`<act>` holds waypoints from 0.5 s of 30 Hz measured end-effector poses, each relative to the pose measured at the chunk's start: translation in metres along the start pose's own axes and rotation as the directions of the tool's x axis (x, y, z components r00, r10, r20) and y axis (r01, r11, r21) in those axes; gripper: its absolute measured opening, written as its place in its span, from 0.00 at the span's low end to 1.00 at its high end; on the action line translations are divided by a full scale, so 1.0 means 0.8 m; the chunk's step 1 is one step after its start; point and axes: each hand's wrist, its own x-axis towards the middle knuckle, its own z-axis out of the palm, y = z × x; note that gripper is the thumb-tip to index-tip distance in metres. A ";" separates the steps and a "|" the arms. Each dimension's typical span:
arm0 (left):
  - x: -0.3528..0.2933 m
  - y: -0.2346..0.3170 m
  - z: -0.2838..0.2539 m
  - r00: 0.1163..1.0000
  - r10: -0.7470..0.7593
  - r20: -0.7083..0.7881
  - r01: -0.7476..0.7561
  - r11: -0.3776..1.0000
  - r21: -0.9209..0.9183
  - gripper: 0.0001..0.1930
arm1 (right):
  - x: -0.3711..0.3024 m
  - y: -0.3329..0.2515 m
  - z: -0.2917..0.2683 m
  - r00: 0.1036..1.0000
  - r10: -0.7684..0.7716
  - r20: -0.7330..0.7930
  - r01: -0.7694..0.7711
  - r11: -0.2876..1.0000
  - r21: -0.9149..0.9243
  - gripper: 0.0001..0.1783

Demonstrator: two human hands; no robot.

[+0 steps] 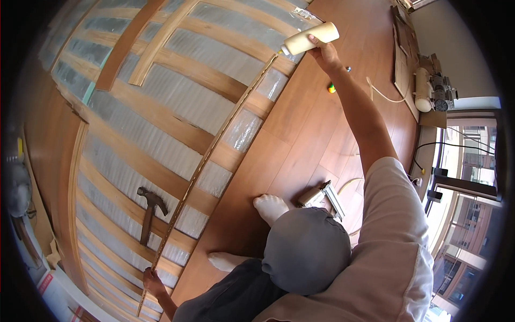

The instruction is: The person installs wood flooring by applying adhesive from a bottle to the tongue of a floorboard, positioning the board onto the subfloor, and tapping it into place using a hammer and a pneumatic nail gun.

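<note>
My right hand (pixel 325 53), at the end of an outstretched arm, is wrapped round a cream-coloured squeeze bottle (pixel 316 38). The bottle is tipped on its side, its yellow nozzle pointing left at the far end of a long, narrow wooden board (pixel 212 147). This board shows its thin edge, with small pale spots along it, and runs diagonally over the wooden battens. Near its close end my left hand (pixel 154 282) is closed around it; the fingertips are partly hidden. A claw hammer (pixel 149 213) lies on the battens left of the board.
Battens (pixel 177 126) cross silvery sheeting on the left, with loose planks (pixel 129 45) on top. Finished wooden flooring (pixel 300 123) lies right of the board. A nail gun (pixel 322 198) rests there beside my feet. An air compressor (pixel 429 91) and hose stand by the wall. A rounded grey cloth form (pixel 306 252) hides some floor.
</note>
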 end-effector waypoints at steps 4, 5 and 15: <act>0.003 0.000 -0.001 1.000 -0.017 0.002 0.017 1.000 -0.006 0.09 | 0.019 0.030 -0.007 0.996 0.086 -0.021 -0.084 0.994 0.071 0.25; 0.005 0.000 -0.002 1.000 -0.018 0.000 0.018 1.000 -0.003 0.09 | 0.023 0.036 -0.008 0.996 0.087 -0.021 -0.085 0.994 0.075 0.25; 0.002 -0.059 0.024 0.995 0.045 0.086 -0.058 0.986 0.157 0.06 | 0.058 0.148 -0.028 0.946 0.190 -0.264 -0.156 0.977 0.146 0.25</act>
